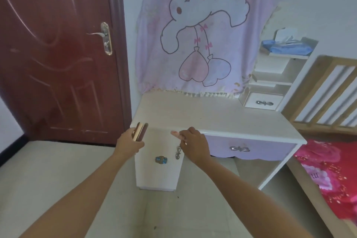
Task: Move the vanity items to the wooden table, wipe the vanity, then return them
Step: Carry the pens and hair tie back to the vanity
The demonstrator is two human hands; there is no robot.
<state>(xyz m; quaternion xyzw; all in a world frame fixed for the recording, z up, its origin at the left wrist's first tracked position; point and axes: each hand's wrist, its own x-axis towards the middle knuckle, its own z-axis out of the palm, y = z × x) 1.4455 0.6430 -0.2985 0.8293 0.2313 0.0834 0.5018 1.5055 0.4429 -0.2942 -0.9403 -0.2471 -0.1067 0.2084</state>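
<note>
At the vanity (212, 116) front edge a flat tan item (139, 131) is gripped in the curled left hand (128, 142) & a pink item (174, 133) w/ dangling charm (178, 153) is pinched by the right hand (193, 141); either could be dropped if released short of the top.

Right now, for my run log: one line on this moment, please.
left hand: grips flat tan item | right hand: pinches pink item | place: both at vanity front edge
</note>
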